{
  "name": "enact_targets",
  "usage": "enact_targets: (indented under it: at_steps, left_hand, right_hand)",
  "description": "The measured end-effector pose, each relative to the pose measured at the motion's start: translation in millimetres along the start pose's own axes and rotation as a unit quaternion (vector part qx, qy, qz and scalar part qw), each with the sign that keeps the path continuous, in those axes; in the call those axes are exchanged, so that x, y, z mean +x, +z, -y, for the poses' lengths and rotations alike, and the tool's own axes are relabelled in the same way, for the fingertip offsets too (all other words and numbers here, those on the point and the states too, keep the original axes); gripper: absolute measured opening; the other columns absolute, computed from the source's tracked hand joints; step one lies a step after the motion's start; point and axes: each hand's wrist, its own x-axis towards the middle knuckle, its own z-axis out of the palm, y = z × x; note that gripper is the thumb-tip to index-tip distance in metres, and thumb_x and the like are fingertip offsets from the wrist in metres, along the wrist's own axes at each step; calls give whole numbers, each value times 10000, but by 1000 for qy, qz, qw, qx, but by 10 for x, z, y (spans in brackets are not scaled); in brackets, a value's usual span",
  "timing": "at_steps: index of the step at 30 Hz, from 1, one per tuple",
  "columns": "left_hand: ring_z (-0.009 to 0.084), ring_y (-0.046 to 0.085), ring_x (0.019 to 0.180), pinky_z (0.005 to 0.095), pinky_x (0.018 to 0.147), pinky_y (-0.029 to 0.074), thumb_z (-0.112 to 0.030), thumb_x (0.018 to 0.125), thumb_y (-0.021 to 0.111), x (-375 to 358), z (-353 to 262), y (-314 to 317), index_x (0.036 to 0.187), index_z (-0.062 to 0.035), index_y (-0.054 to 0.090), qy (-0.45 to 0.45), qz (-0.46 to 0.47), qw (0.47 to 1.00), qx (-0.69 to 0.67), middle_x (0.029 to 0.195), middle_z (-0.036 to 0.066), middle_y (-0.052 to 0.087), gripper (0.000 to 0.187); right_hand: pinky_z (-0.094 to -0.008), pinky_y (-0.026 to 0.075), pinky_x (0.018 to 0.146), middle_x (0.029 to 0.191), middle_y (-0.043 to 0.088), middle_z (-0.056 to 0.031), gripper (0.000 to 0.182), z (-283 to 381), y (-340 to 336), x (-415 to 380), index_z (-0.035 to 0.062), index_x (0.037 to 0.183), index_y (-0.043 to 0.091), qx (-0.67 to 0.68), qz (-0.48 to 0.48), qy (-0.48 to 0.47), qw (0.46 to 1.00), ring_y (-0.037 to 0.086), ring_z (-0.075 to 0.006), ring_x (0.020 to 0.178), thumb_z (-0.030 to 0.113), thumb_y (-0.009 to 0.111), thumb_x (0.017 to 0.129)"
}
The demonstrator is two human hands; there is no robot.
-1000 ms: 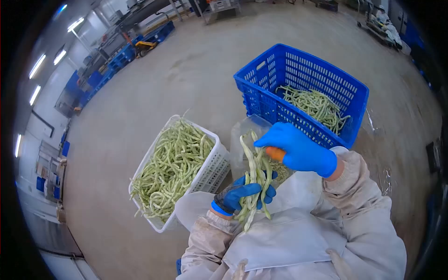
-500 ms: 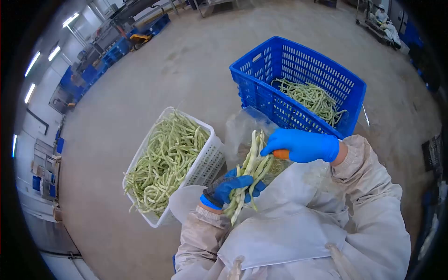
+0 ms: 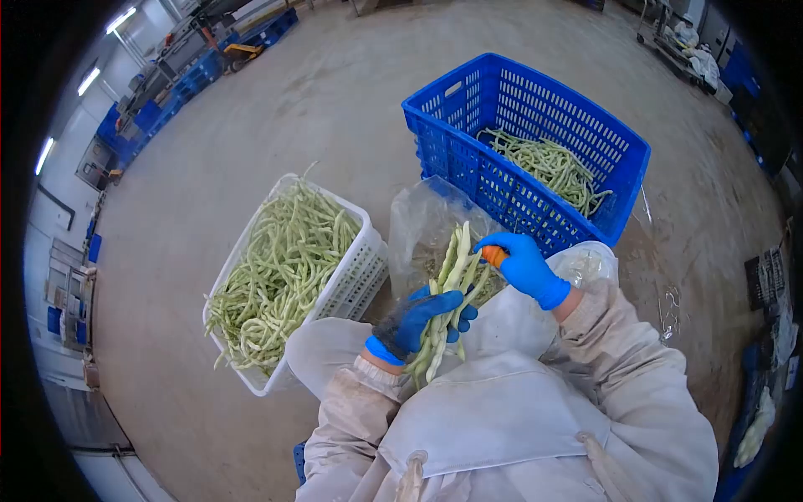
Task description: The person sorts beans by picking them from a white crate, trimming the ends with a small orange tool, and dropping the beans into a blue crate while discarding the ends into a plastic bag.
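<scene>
My left hand [image 3: 422, 322], in a dark blue glove, is wrapped round a bunch of long green beans [image 3: 452, 280] in front of my lap. At the upper right of the bunch, my right hand [image 3: 523, 269], in a bright blue glove, grips an orange-handled tool [image 3: 494, 255]; its working end is hard to make out. A white basket [image 3: 357, 269] heaped with beans stands at the left. The blue crate [image 3: 493, 180] beyond my hands holds a smaller pile of beans. Between them lies a clear plastic bag [image 3: 414, 219] with trimmings in it.
Blue crates and equipment [image 3: 196, 75] line the far left wall. A cart [image 3: 669, 46] stands at the top right, with people in white beside it. A dark crate [image 3: 765, 278] and plastic bags are at the right edge.
My right hand has turned and drawn slightly away from the beans, showing more of the orange handle. The view has shifted a little. My left hand still holds the bunch.
</scene>
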Motion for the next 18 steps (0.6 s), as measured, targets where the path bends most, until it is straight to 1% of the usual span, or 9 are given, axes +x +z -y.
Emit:
enact_targets:
  at_steps: [1,5,7,8,11,14,16,17,18]
  left_hand:
    - [141,609,731,235,581,493,-289,849,611,-6,-11,39,1199,-41,506,4,-21,1000,-6,898,95,643,441]
    - [133,598,732,240,582,486,-279,852,610,-21,10,91,1186,-50,516,1,-36,999,-3,872,76,633,416]
    - [135,593,739,246,583,482,-269,848,612,-13,42,43,1192,-49,507,14,-1,1000,19,861,64,622,422]
    - [135,593,739,246,583,482,-269,848,612,0,76,10,1192,-49,507,14,-2,1000,18,861,64,622,422]
    - [137,590,748,252,583,482,-261,841,614,2,122,-40,1209,-51,491,32,12,998,58,870,60,616,441]
    - [140,589,759,254,586,484,-248,840,611,-43,124,-4,1221,-55,480,35,10,999,19,886,61,612,447]
    - [139,585,750,275,602,476,-212,852,602,-36,117,-28,1165,-55,514,41,10,999,5,876,59,620,361]
    - [139,585,750,275,602,476,-212,852,602,-37,111,-33,1165,-55,514,40,12,999,6,876,59,620,361]
    - [139,586,753,273,600,476,-210,850,603,-43,115,-36,1173,-56,511,37,6,999,4,878,60,620,369]
  right_hand:
    - [-292,481,628,832,645,-48,160,-63,80,1,30,982,653,148,-15,131,980,587,-169,720,112,600,855]
    - [-262,491,681,905,642,-41,184,-151,287,-111,1,992,643,285,-66,224,930,589,-124,796,130,590,873]
    - [-278,501,715,936,645,-61,178,-129,279,-139,10,996,643,454,-102,329,821,602,-147,829,125,586,873]
    - [-278,501,715,936,645,-61,178,-179,267,-165,10,996,643,454,-101,330,821,602,-147,829,125,586,873]
    - [-282,504,715,915,640,-70,220,-204,179,-185,-2,1049,615,442,-63,237,863,594,-146,816,134,558,886]
    - [-282,487,754,910,640,-53,204,128,-80,-124,7,1046,614,374,-27,240,895,598,-154,847,115,564,880]
    - [-295,476,780,962,633,-52,214,110,-216,-82,9,1067,604,187,128,150,962,588,-161,882,87,557,874]
    - [-295,476,780,962,633,-52,214,115,-258,-77,9,1067,604,186,127,151,962,588,-161,882,87,557,874]
    - [-307,471,780,980,622,-66,223,122,-291,-82,16,1078,600,139,155,78,975,585,-184,894,76,553,869]
